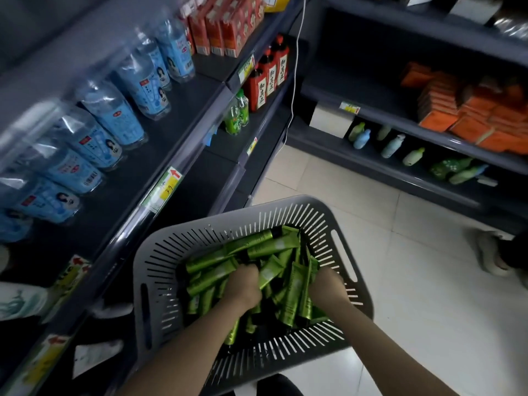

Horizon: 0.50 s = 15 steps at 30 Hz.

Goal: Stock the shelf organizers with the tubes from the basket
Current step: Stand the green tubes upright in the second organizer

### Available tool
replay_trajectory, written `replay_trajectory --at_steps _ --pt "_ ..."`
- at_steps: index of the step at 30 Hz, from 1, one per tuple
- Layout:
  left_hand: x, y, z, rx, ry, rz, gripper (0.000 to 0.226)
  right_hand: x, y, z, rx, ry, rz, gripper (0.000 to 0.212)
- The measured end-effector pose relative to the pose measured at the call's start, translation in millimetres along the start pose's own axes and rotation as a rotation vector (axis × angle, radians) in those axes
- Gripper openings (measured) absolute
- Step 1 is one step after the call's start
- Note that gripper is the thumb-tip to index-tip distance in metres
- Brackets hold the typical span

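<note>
Glossy green, black-capped tubes (217, 260) heaped in basket (171, 241); your left hand (245, 284) grips some; right hand (328, 284) buried, grip hidden.

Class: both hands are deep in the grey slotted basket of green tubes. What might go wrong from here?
1. The green tubes lie jumbled and crossed, so a handful lifted by the left hand or right hand may drag others over the rim of the grey slotted plastic basket onto the pale tiled floor.
2. Fingers are buried in the pile, so a weak grip may go unseen.
</note>
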<state>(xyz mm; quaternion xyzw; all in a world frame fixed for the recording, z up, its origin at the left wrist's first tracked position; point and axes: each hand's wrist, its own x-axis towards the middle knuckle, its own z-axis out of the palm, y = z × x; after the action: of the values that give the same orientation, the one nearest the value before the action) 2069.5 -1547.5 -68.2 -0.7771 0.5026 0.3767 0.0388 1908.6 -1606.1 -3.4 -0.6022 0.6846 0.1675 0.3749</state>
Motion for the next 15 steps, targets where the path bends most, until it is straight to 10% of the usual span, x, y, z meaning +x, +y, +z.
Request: replay_trajectory --at_steps 15 --pt "-34.5 -24.4 -43.2 -0.46 0.083 -0.072 0.031 7.7 -9.9 24.9 0.123 0.021 0.124 0.016"
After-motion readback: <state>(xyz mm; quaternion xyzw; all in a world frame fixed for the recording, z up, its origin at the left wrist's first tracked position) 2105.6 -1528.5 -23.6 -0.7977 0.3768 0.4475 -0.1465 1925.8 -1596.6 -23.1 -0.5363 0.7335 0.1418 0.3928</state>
